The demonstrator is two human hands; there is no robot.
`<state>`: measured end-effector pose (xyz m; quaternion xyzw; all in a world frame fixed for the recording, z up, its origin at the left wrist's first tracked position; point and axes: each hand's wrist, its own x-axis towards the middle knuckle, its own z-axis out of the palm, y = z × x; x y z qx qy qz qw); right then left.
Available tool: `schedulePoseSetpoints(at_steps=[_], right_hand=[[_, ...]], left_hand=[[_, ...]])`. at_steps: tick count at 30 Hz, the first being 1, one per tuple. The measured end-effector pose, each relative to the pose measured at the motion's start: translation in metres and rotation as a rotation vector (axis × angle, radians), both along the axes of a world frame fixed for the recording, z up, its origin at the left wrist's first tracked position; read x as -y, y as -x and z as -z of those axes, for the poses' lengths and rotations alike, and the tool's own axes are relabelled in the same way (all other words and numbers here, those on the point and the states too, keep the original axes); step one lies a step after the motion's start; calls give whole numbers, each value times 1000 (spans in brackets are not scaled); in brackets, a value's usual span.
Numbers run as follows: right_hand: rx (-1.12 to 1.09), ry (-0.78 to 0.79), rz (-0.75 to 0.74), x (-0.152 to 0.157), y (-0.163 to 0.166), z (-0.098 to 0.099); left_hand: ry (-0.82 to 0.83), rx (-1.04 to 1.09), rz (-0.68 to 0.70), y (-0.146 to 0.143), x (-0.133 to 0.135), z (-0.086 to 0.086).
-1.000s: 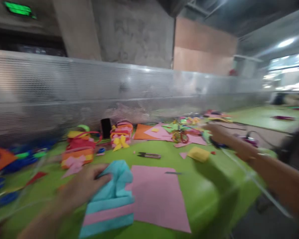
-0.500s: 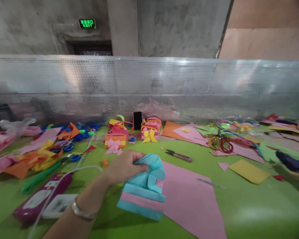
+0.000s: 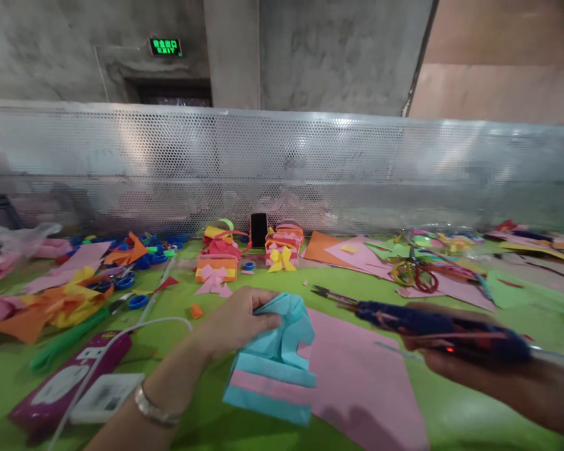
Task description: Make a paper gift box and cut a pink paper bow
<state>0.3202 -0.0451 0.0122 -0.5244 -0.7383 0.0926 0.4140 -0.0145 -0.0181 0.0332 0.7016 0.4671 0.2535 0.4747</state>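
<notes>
My left hand (image 3: 237, 319) is closed on the top edge of a folded light-blue paper box (image 3: 275, 360) with a pink stripe, which rests on the green table (image 3: 455, 416) partly over a pink paper sheet (image 3: 357, 369). My right hand (image 3: 455, 360) comes in from the right, wrapped round a dark blue glue gun (image 3: 432, 326). The gun lies level, its nozzle pointing left, a little to the right of the box and above the pink sheet.
Finished paper gift boxes (image 3: 216, 266) with bows and a black phone (image 3: 259, 229) stand at the back by a perforated metal barrier (image 3: 282, 163). Scissors (image 3: 413, 272), loose coloured paper, blue tape rings (image 3: 136, 300) and a purple power strip (image 3: 66, 382) lie around.
My right hand has swung back from the far right of the table holding the glue gun, now near the blue box. The view steadied; my left hand stayed on the box.
</notes>
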Motion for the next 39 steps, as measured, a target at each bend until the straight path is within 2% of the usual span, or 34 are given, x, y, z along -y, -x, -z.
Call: schedulePoseSetpoints(at_steps=[2, 4, 7, 11, 18, 23, 26, 29, 32, 34, 36, 39], right_hand=[[12, 201, -68, 6, 18, 5], [-2, 289, -86, 6, 31, 6], [40, 210, -181, 3, 49, -2], [248, 66, -291, 0, 66, -13], [512, -185, -249, -14, 68, 6], [601, -244, -238, -14, 65, 13], [672, -259, -245, -11, 62, 14], [702, -298, -241, -11, 60, 15], [640, -278, -239, -11, 54, 11], [511, -181, -251, -12, 51, 6], [289, 6, -235, -11, 51, 1], [-134, 311, -129, -10, 67, -4]], left_hand=[[-7, 5, 1, 0, 1, 0], [-17, 11, 7, -1, 2, -1], [-18, 57, 26, -4, 5, -3], [-30, 77, 21, -6, 8, -6], [-38, 75, 49, -8, 11, -9], [-23, 136, 74, -8, 9, -8], [-46, 106, 54, -8, 8, -8], [-2, 96, 41, -8, 7, -8], [38, 131, 41, -7, 7, -7], [38, 152, 33, -7, 7, -6], [29, 159, 3, -7, 7, -6], [10, 148, -30, -9, 7, -6]])
